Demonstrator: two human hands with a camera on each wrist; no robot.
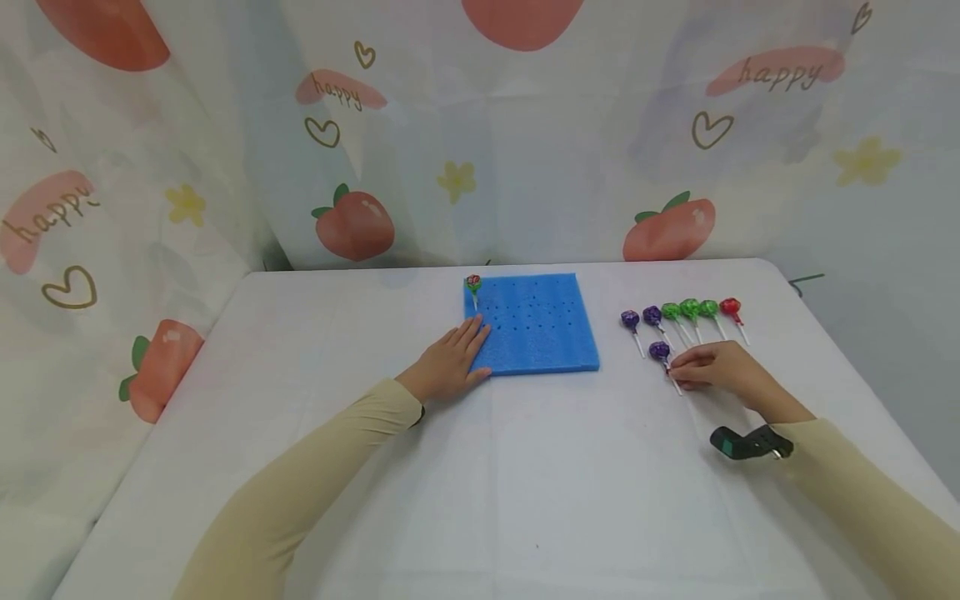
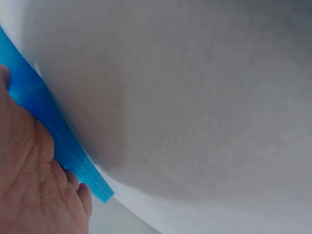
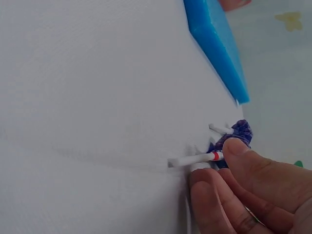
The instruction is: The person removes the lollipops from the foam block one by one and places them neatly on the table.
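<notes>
My left hand (image 1: 452, 360) rests with fingers straight on the left edge of a blue foam board (image 1: 536, 354) dotted with small holes. A green-and-red wrapped lollipop (image 1: 473, 283) stands upright in the board's far left corner, just beyond those fingertips. My right hand (image 1: 722, 371) pinches a purple lollipop (image 1: 659, 351) between thumb and fingers, high on its white stick (image 3: 195, 160) close under the wrapped head. In the right wrist view, the stick's bare end points left, low over the white table.
Behind the right hand lie two more purple lollipops (image 1: 630, 319), 3 green lollipops (image 1: 690, 308) and a red lollipop (image 1: 731, 307) in a row. The white table (image 1: 525, 492) backs onto a printed cloth (image 1: 540, 150). A black wrist camera (image 1: 750, 442) sits on the right sleeve.
</notes>
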